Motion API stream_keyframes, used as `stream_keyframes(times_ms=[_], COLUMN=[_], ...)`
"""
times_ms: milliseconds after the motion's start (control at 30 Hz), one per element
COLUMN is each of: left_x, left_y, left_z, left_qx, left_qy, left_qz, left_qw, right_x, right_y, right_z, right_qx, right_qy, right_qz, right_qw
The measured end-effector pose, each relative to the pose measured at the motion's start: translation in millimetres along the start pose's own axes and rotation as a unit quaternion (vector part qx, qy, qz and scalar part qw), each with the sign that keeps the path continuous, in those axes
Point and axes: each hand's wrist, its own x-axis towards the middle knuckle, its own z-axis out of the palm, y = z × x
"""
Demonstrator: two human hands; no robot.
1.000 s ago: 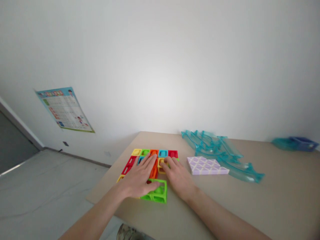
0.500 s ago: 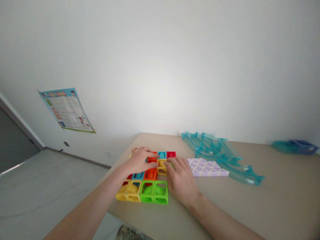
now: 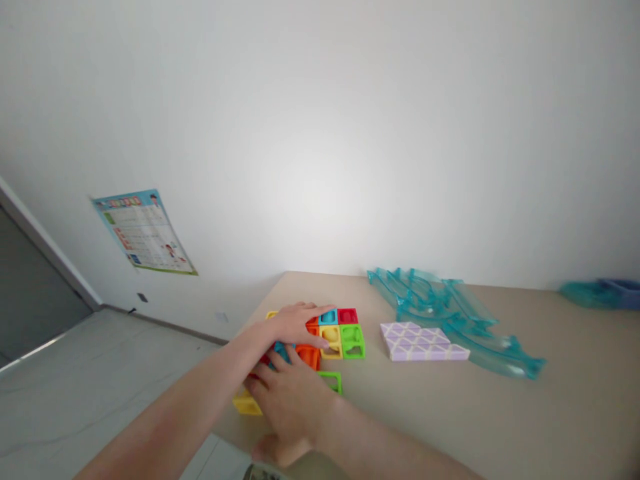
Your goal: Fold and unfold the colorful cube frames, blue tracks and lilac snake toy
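Note:
A flat cluster of colourful hollow plastic blocks (image 3: 345, 337) lies near the table's left front corner: red, blue, yellow, green and orange squares. My left hand (image 3: 295, 323) rests flat across the far rows, fingers stretched toward the blue and red blocks. My right hand (image 3: 290, 400) lies palm down over the near rows, fingers spread, covering most of the near blocks; a yellow block (image 3: 246, 404) and a green block (image 3: 332, 381) peek out beside it. Neither hand visibly grips a block.
A lilac panel with a white triangle pattern (image 3: 423, 341) lies right of the blocks. Behind it sits a pile of clear teal curved track pieces (image 3: 450, 310). More teal and blue pieces (image 3: 600, 292) are at the far right. The beige table (image 3: 525, 413) ends close to the blocks' left side.
My right hand has crossed from the right of the blocks to lie over the near rows. My left hand stays on the far rows. The camera view shifted slightly.

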Motion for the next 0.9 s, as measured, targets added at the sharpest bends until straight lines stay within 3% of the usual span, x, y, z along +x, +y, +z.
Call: stream_keyframes(times_ms=[200, 433, 767, 900], left_x=[-4.5, -6.0, -5.4, -3.5], left_y=[0.7, 2.8, 0.4, -2.6], left_z=[4.3, 1.8, 1.4, 4.0], left_qx=[-0.016, -0.003, 0.002, -0.009], left_qy=[0.056, 0.055, 0.054, 0.062], left_qz=[0.02, 0.019, 0.023, 0.03], left_qw=[0.998, 0.998, 0.998, 0.998], right_x=[3.2, 4.2, -20.0, -20.8], right_y=[-3.4, -8.1, -17.7, -27.3], right_z=[6.0, 3.2, -3.8, 5.8], right_qx=[-0.021, 0.015, 0.037, 0.029], right_qy=[0.016, 0.01, 0.037, 0.051], right_qz=[0.025, 0.044, 0.001, 0.014], right_qw=[0.999, 0.999, 0.999, 0.998])
